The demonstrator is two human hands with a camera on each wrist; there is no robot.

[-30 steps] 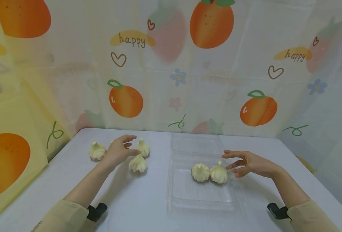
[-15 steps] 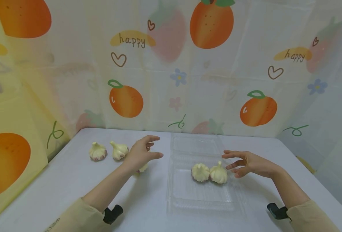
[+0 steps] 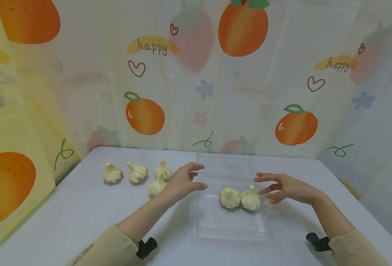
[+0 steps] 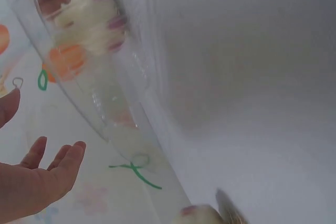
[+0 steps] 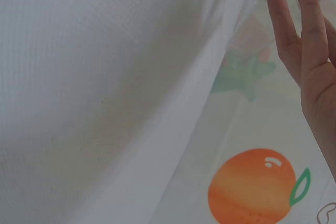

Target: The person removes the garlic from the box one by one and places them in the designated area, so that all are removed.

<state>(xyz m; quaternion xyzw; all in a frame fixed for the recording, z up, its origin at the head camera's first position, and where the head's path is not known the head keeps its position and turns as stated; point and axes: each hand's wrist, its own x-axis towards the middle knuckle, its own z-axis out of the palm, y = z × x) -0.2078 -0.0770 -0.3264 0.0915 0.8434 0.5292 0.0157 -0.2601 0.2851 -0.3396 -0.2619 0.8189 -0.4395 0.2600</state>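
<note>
Two garlic bulbs sit side by side in a clear plastic box: the left bulb touches the right bulb. My left hand hovers at the box's left edge, fingers loosely spread and holding nothing; in the left wrist view the same hand shows a gap between thumb and fingers. Beside the right bulb, my right hand hangs over the box's right side with relaxed fingers and nothing in them. The right wrist view shows that hand with its fingers extended.
On the left of the white table lie several more garlic bulbs: a far-left one, a tilted one, and a back one behind a front one. A fruit-print curtain hangs behind the table.
My left hand has moved right, from above the loose garlic bulbs to the left edge of the box, uncovering the tilted bulb. The right hand and all the bulbs have stayed put.
</note>
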